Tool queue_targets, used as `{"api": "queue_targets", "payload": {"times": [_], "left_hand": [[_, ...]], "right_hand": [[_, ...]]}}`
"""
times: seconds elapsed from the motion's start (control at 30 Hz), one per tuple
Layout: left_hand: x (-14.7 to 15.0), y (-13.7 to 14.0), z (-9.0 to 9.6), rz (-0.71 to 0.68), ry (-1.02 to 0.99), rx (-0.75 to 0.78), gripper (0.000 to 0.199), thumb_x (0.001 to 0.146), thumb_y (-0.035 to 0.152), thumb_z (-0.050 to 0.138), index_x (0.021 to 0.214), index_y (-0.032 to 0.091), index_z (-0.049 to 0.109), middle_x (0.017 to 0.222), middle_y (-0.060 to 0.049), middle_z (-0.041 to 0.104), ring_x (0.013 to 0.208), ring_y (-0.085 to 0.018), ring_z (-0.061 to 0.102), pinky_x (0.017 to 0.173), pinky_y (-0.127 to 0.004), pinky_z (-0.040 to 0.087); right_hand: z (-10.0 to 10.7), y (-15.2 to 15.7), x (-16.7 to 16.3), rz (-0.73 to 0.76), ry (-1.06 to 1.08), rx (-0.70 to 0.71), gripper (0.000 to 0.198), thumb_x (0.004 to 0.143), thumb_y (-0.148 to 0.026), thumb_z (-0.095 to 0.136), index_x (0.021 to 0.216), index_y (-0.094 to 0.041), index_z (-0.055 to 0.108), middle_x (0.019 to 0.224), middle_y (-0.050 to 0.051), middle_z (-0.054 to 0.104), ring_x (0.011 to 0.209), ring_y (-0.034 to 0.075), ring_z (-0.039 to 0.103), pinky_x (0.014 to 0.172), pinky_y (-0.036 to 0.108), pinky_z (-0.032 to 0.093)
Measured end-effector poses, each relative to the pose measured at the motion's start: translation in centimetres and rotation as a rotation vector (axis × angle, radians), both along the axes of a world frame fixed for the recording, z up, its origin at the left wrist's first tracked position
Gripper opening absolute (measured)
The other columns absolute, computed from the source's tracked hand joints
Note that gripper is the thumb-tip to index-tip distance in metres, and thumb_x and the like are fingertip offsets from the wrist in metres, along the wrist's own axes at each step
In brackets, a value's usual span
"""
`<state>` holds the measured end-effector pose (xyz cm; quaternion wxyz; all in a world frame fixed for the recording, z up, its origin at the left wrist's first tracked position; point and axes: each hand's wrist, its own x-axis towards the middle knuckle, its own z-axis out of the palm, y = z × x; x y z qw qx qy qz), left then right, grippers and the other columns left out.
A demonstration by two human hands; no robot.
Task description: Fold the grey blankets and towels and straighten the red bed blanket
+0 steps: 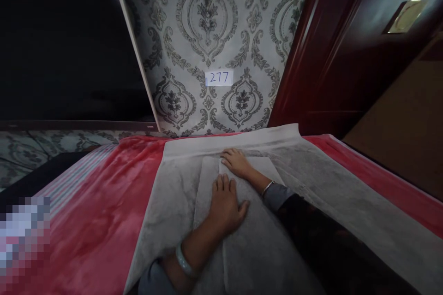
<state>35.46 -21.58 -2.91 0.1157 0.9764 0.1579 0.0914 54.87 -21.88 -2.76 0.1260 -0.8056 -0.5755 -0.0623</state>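
A grey plush cloth with a paler border [235,143] is spread out in front of me. On it lies a folded grey piece [261,239], its two sides meeting along a lengthwise line. My left hand [225,205] presses flat on this folded piece, fingers stretched away from me and thumb out to the right. Farther up, my right hand [237,162] rests palm down near the far end of the fold, its fingers extended to the left. Neither hand grips anything. A pale bangle [183,260] circles the left wrist, and a thin bracelet [267,188] the right.
Under the grey cloth is a red plush blanket [100,212], with a striped cloth [78,175] at its left. Patterned wallpaper [207,18] with a paper label [219,77] reading 277 stands behind. A dark screen [69,46] is at left, a dark red door [332,46] at right.
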Motion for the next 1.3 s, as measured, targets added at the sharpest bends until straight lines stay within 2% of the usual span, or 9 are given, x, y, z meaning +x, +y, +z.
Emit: {"api": "queue_targets", "payload": {"times": [0.1,0.17,0.4,0.77,0.87,0.93,1.03,1.13,1.3], "left_hand": [[-0.1,0.1,-0.1,-0.012,-0.021,0.011,0.075,0.090,0.057,0.048,0.146,0.007,0.046,0.158,-0.025,0.036,0.150,-0.042,0.026,0.120,-0.060,0.024],[-0.2,0.1,0.0,-0.021,-0.030,0.021,0.074,0.090,0.057,0.048,0.147,0.009,0.046,0.157,-0.024,0.038,0.149,-0.042,0.028,0.120,-0.059,0.025],[-0.1,0.1,0.7,-0.081,0.007,0.006,0.077,0.092,0.056,0.047,0.150,0.005,0.039,0.161,-0.026,0.029,0.151,-0.041,0.020,0.122,-0.056,0.018],[0.0,0.1,0.6,-0.085,0.018,0.008,0.079,0.090,0.058,0.050,0.151,0.009,0.038,0.161,-0.023,0.030,0.152,-0.040,0.020,0.122,-0.057,0.017],[0.0,0.3,0.9,-0.095,0.049,0.044,0.081,0.091,0.059,0.049,0.152,0.008,0.036,0.161,-0.025,0.029,0.151,-0.039,0.022,0.121,-0.056,0.020],[-0.1,0.4,0.9,-0.105,0.050,0.072,0.082,0.091,0.060,0.049,0.152,0.007,0.037,0.161,-0.026,0.029,0.150,-0.040,0.024,0.120,-0.056,0.023],[0.0,0.6,0.8,-0.102,0.018,0.108,0.081,0.091,0.061,0.049,0.151,0.007,0.039,0.159,-0.026,0.032,0.149,-0.039,0.028,0.119,-0.055,0.027],[-0.1,0.7,0.6,-0.098,-0.007,0.128,0.079,0.091,0.059,0.052,0.149,0.007,0.040,0.158,-0.026,0.035,0.148,-0.039,0.031,0.118,-0.055,0.029],[0.1,1.3,1.2,-0.101,-0.004,0.091,0.066,0.095,0.049,0.049,0.147,0.009,0.043,0.157,-0.023,0.039,0.147,-0.036,0.033,0.118,-0.055,0.031]], "right_hand": [[0.0,0.0,-0.1,0.002,0.035,0.075,0.025,0.100,-0.027,0.053,0.116,-0.015,0.068,0.117,0.012,0.064,0.113,0.022,0.054,0.100,0.037,0.040],[-0.2,0.0,0.1,-0.009,0.086,0.101,0.021,0.098,-0.024,0.056,0.111,-0.013,0.068,0.110,0.012,0.066,0.107,0.022,0.056,0.097,0.034,0.041],[-0.9,1.0,1.7,-0.078,0.242,0.131,0.019,0.094,-0.019,0.055,0.106,-0.014,0.068,0.108,0.009,0.068,0.101,0.021,0.057,0.091,0.031,0.040],[-1.3,2.3,2.2,-0.104,0.284,0.073,0.018,0.094,-0.019,0.055,0.102,-0.013,0.069,0.103,0.009,0.071,0.092,0.019,0.058,0.084,0.028,0.042],[-0.8,2.2,1.9,-0.102,0.275,0.067,0.018,0.094,-0.019,0.055,0.104,-0.013,0.070,0.103,0.009,0.072,0.093,0.020,0.060,0.085,0.030,0.044],[-0.1,1.8,1.6,-0.095,0.255,0.082,0.021,0.092,-0.015,0.056,0.108,-0.014,0.070,0.110,0.010,0.071,0.102,0.020,0.060,0.093,0.031,0.045],[0.6,-0.4,1.4,-0.092,0.196,0.153,0.036,0.091,-0.012,0.053,0.125,-0.016,0.065,0.129,0.010,0.065,0.122,0.021,0.054,0.108,0.036,0.040],[0.6,-4.5,0.9,-0.087,0.123,0.187,0.047,0.096,-0.021,0.048,0.142,-0.017,0.054,0.142,0.012,0.057,0.132,0.023,0.049,0.114,0.043,0.036],[-0.4,-12.2,-1.6,-0.170,0.071,-0.030,0.060,0.102,-0.045,0.039,0.156,-0.019,0.037,0.160,0.014,0.036,0.148,0.029,0.031,0.118,0.051,0.030]]}}
